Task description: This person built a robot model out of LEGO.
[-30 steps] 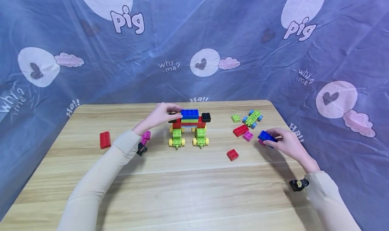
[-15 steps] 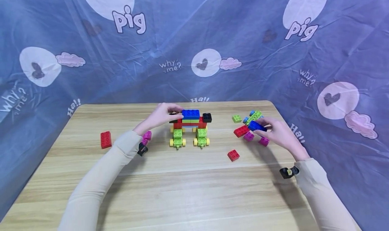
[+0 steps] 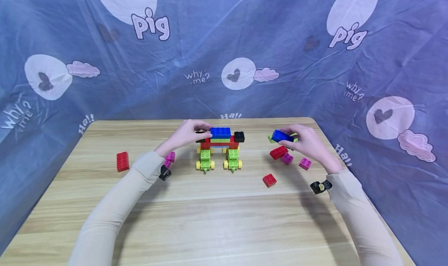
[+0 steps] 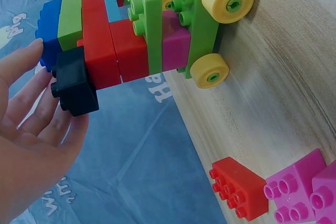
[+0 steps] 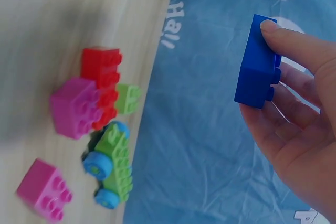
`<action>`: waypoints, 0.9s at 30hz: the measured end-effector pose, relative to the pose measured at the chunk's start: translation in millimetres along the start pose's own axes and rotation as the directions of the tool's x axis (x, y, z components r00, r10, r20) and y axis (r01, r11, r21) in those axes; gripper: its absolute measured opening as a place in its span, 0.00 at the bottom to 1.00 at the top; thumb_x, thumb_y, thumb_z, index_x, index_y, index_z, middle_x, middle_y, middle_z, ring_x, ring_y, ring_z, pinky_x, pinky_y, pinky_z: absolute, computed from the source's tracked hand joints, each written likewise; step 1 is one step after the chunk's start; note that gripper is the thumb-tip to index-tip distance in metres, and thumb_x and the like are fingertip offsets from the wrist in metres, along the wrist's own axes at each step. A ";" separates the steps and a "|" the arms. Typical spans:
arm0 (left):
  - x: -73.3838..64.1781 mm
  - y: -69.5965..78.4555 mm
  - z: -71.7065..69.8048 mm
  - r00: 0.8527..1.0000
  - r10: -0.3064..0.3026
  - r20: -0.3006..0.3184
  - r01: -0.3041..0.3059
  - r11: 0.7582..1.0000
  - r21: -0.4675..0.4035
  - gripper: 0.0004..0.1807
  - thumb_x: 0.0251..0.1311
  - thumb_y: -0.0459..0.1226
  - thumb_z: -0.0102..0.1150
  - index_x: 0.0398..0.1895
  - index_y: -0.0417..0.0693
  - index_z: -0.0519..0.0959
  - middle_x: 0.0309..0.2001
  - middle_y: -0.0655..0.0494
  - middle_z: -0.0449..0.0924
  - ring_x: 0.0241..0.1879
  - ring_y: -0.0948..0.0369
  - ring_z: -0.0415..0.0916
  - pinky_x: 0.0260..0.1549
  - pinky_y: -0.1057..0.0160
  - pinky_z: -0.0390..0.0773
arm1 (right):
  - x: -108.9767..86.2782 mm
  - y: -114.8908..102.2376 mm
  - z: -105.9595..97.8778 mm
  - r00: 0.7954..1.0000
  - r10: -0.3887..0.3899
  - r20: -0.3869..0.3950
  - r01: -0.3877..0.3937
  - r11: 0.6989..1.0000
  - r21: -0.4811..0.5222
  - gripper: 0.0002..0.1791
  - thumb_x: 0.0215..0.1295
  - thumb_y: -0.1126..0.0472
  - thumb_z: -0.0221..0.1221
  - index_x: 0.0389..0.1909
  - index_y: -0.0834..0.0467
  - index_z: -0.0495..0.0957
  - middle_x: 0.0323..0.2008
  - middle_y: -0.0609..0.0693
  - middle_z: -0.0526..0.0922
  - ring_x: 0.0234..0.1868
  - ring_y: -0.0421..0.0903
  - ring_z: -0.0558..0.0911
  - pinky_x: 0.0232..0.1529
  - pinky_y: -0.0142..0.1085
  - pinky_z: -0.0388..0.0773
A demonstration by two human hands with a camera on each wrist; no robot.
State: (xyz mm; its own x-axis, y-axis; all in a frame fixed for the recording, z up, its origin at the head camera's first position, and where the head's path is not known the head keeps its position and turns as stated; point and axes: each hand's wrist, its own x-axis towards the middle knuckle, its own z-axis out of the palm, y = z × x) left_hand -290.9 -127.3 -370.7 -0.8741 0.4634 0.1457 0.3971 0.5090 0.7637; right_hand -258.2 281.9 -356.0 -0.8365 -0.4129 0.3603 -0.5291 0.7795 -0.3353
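Observation:
In the middle of the table stands a toy-brick model with red bricks (image 3: 219, 143) across two green wheeled bases (image 3: 205, 161) with yellow wheels. On its top sits a blue brick (image 3: 220, 132), between black bricks (image 3: 239, 136) at the ends. My left hand (image 3: 185, 135) pinches that blue brick's left end, thumb in front and fingers behind; the left wrist view shows the thumb tip (image 4: 38, 46) at its edge. Raised on the right, my right hand (image 3: 303, 139) holds a second blue brick (image 5: 257, 66) between thumb and fingers, studs toward the palm.
Below my right hand lie a red brick (image 3: 278, 153), magenta bricks (image 3: 305, 163), a green brick (image 5: 127, 98) and a green base with blue wheels (image 5: 116, 163). A small red brick (image 3: 269, 180) lies nearer. On the left are a red brick (image 3: 123, 161) and magenta bricks (image 3: 170, 156).
My right hand has carried its blue brick leftward and up, away from the magenta brick at right, over the green wheeled base. My left hand has stayed at the model.

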 end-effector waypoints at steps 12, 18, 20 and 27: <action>0.3 -0.9 0.7 1.000 0.000 -0.002 0.000 1.000 -0.003 0.21 0.61 0.40 0.66 0.55 0.41 0.81 0.51 0.45 0.86 0.53 0.52 0.82 0.60 0.52 0.79 | 32.7 -25.0 1.2 0.997 -0.028 0.075 0.019 0.994 0.109 0.22 0.59 0.61 0.69 0.53 0.64 0.80 0.46 0.61 0.85 0.46 0.55 0.84 0.48 0.51 0.85; 0.9 -1.3 1.3 1.000 -0.002 -0.006 0.002 1.000 -0.011 0.21 0.61 0.40 0.66 0.55 0.41 0.81 0.51 0.45 0.86 0.53 0.52 0.82 0.60 0.52 0.79 | 48.4 -36.3 2.8 0.996 -0.060 0.069 0.051 0.991 0.126 0.21 0.59 0.60 0.69 0.52 0.64 0.81 0.47 0.61 0.85 0.47 0.56 0.84 0.49 0.52 0.85; 0.7 -1.1 0.9 1.000 0.002 -0.006 -0.003 1.000 -0.008 0.20 0.61 0.40 0.66 0.56 0.42 0.81 0.51 0.45 0.86 0.53 0.52 0.82 0.60 0.52 0.79 | 52.6 -40.8 3.0 0.995 -0.066 0.075 0.056 0.989 0.134 0.21 0.59 0.60 0.70 0.52 0.64 0.81 0.47 0.60 0.85 0.47 0.55 0.84 0.49 0.51 0.85; 0.5 -0.4 0.8 1.000 0.002 -0.006 -0.002 1.000 -0.009 0.20 0.61 0.40 0.66 0.55 0.42 0.82 0.51 0.46 0.86 0.52 0.52 0.82 0.60 0.51 0.79 | 64.8 -54.3 5.1 0.989 -0.106 0.105 0.089 0.984 0.154 0.22 0.60 0.59 0.69 0.54 0.64 0.80 0.49 0.60 0.85 0.49 0.55 0.84 0.52 0.51 0.84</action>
State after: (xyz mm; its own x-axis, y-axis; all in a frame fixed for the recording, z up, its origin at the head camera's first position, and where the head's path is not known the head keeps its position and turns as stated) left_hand -291.2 -126.6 -371.5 -0.8751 0.4599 0.1508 0.3962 0.5016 0.7690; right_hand -284.4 210.4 -319.0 -0.7859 -0.5403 0.3006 -0.6173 0.6578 -0.4316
